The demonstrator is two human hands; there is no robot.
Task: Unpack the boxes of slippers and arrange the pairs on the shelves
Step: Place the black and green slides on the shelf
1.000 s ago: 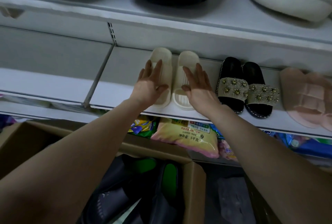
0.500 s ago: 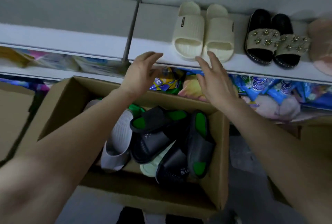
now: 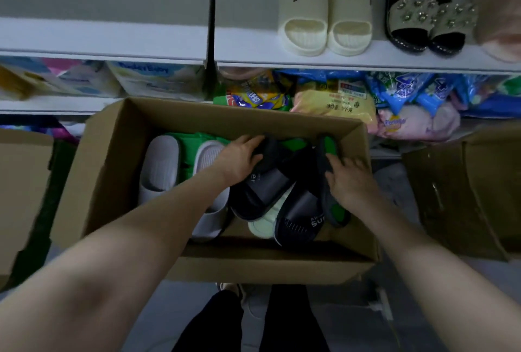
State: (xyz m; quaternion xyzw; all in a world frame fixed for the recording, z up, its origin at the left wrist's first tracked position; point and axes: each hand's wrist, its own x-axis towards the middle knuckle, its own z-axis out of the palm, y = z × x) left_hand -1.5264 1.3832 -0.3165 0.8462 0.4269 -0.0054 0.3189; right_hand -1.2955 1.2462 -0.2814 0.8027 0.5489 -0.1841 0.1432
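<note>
Two hands are down in the cardboard box [image 3: 253, 267], working the tangled dark pile at its 3 o'clock side. Left hand [image 3: 239, 159] curls fingers and thumb round the far end of a black slipper [image 3: 270, 182]; right hand [image 3: 349, 179] pinches a green-lined slipper [image 3: 329, 146] standing on edge, likely its mate. Best lifted straight up together, I'd say, so the pale slipper [image 3: 267, 224] underneath doesn't drag out. Grey pair [image 3: 159, 165] waits at 9 o'clock. Up at 12, the shelf [image 3: 141, 38]: land them at 9 o'clock of the cream pair [image 3: 324, 13], soles down, toes forward to match.
</note>
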